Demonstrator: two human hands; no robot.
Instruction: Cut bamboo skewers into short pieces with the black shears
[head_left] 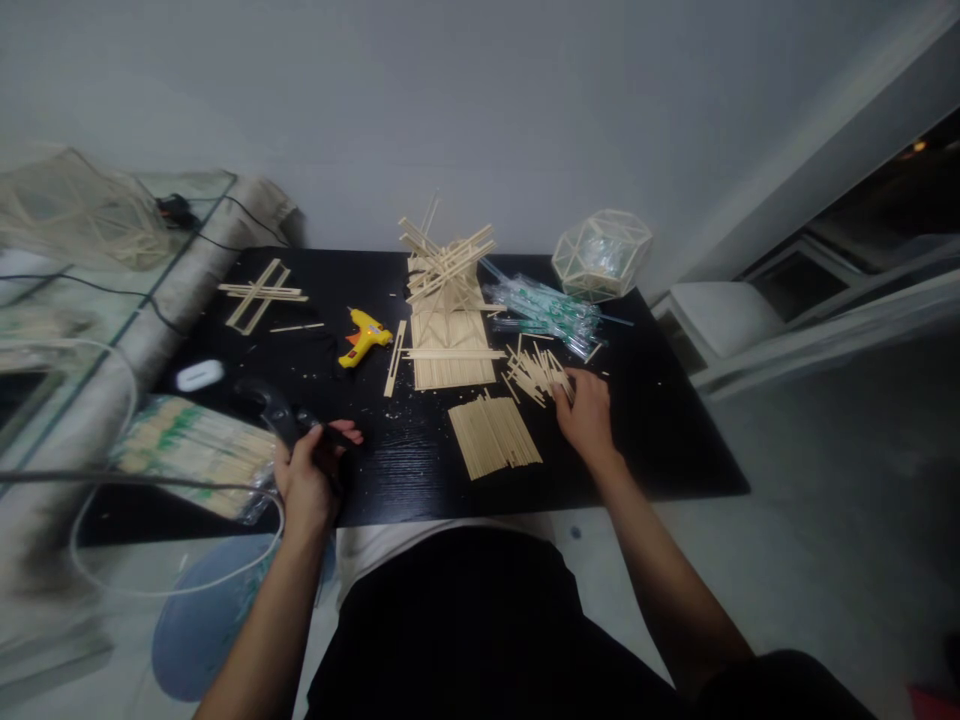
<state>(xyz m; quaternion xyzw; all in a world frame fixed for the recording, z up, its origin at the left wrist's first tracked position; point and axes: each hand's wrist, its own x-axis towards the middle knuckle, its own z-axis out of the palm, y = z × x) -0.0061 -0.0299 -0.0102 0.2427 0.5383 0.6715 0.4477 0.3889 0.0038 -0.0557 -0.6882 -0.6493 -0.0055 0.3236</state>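
Observation:
My left hand [306, 475] is closed around a black hand tool [276, 408] with a curved dark end, near the front left of the black table; its exact kind is hard to make out. My right hand [589, 415] has its thumb and fingers curled at a loose pile of short wooden sticks [538, 372], touching those at its right end. Just left of that hand lies a flat panel of sticks [495, 435] set side by side. Behind it stands a structure of wooden sticks [454, 345] with crossed sticks heaped on top.
A yellow glue gun [364, 337] lies left of centre. Crossed stick frames [262, 295] are behind it. Wrapped sticks [199, 450] and a white case [200, 375] lie at left. Plastic wrappers [551, 310] and a stick polyhedron [601, 255] are at back right. A white cable [135, 390] loops at left.

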